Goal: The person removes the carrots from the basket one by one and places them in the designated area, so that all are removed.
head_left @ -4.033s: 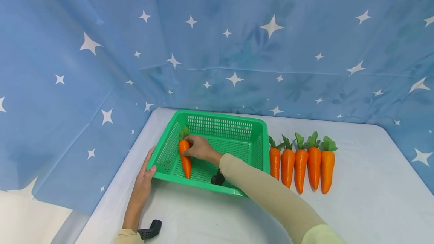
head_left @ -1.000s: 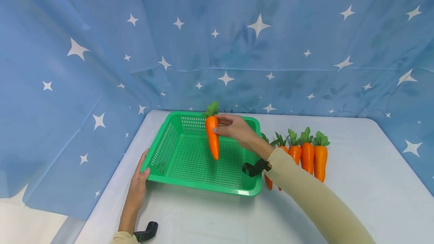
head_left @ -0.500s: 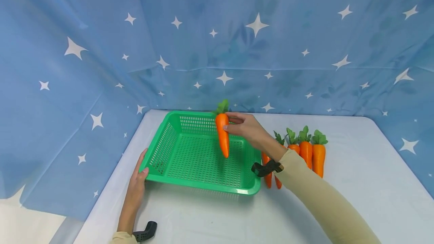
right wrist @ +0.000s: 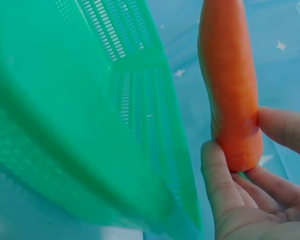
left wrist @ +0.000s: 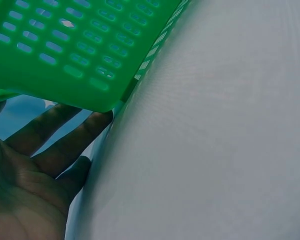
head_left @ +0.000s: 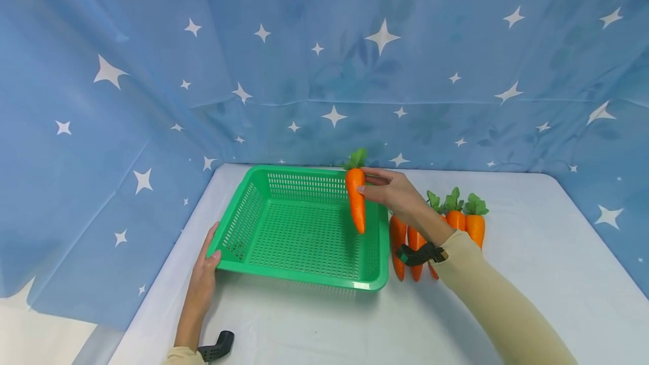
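My right hand [head_left: 392, 187] pinches an orange carrot [head_left: 357, 201] near its leafy top, thumb on one side and fingers on the other. The carrot hangs tip-down over the right part of a green plastic basket [head_left: 304, 279] with slotted walls. In the right wrist view, the carrot's thick end [right wrist: 240, 150] sits between thumb and fingers, beside the basket's side. My left hand [head_left: 204, 275] holds the basket's front left corner, thumb at the rim and fingers along the outside. The left wrist view has those fingers [left wrist: 72, 142] extended against the basket's outer corner.
Several carrots [head_left: 398, 246] lie in a row on the white table [head_left: 304, 331] just right of the basket, leaves toward the back. The right forearm crosses over part of them. A blue curtain [head_left: 431, 61] with white stars hangs behind the table and at the left.
The right hand has lifted the carrot from the basket's left side and carried it rightward, across to the basket's right wall. The left hand keeps its place on the corner.
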Demonstrator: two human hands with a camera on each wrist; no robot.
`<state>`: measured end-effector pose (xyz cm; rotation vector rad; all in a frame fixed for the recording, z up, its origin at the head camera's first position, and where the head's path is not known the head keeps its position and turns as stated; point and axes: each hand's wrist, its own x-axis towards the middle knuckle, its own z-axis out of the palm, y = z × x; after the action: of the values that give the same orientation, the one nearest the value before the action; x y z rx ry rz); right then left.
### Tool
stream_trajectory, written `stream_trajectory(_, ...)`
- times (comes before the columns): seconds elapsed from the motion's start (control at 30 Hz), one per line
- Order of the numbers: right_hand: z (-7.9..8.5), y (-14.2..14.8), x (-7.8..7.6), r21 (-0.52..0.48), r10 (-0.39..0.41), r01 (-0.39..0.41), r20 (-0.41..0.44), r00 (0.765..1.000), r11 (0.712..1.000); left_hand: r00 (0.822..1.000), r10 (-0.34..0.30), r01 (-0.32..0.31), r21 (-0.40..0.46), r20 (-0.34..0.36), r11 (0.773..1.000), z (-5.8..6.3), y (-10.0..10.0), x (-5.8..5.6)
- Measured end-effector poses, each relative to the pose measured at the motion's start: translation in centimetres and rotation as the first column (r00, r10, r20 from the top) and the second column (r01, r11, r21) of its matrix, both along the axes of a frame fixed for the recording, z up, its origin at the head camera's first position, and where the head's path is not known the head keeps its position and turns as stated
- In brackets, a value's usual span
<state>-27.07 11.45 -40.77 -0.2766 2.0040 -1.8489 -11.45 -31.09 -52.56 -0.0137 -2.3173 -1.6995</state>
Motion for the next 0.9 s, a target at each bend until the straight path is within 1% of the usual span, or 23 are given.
stream_trajectory(0.17,0.1,1.6,0.2,0.008,-0.021,0.021,-0.004,1.0,1.0,1.0,0.004,-0.004,-0.004,-0.002,1.0,0.2,0.1,0.1)
stream_trajectory(0.33,0.0,3.0,0.4,-0.027,-0.046,0.047,0.006,0.999,0.999,1.0,0.007,-0.007,-0.003,-0.009,1.0,0.2,0.2,0.1)
stream_trajectory(0.6,0.3,5.9,1.2,-0.054,-0.087,0.088,0.018,0.996,0.995,1.0,-0.014,0.014,0.004,-0.016,1.0,0.1,0.3,-0.4)
stream_trajectory(0.73,0.3,7.1,1.4,-0.025,-0.093,0.094,0.022,0.995,0.995,1.0,-0.012,0.012,-0.001,-0.022,1.0,0.1,0.3,-0.4)
stream_trajectory(0.83,0.0,8.0,1.7,0.007,-0.096,0.095,0.013,0.995,0.995,1.0,-0.006,0.006,-0.009,-0.021,1.0,0.1,0.2,-0.2)
stream_trajectory(0.9,-0.2,8.7,1.8,0.011,-0.099,0.099,0.011,0.995,0.995,1.0,-0.004,0.003,-0.012,-0.019,1.0,0.1,0.1,0.0)
